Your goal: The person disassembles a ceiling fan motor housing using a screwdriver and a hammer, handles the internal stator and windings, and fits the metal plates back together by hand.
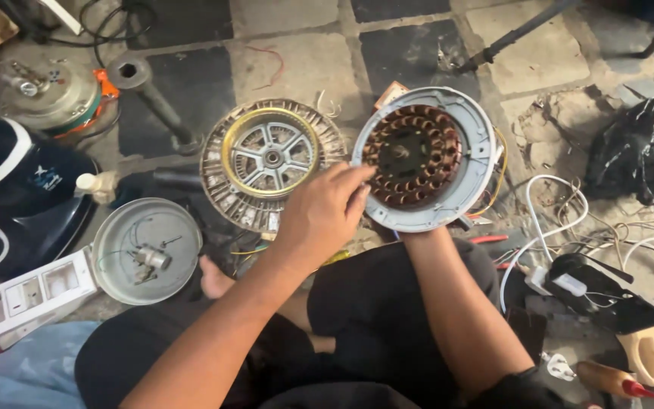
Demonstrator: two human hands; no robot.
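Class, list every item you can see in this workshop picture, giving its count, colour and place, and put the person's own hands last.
Round grey motor housing with copper stator windings: one, grey and copper, held up at centre.
Round finned rotor with gold ring: one, silver and gold, on floor left of housing.
Shallow grey metal bowl cover: one, grey, lower left.
White plastic switch plate: one, white, far left.
Black plastic bag: one, black, right.
White cables: several, white, right floor.
Left hand: one, fingers on housing rim.
Right hand: hidden beneath housing.

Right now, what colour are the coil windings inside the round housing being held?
Coppery reddish-brown windings, set in a pale grey round housing; seen in the head view.
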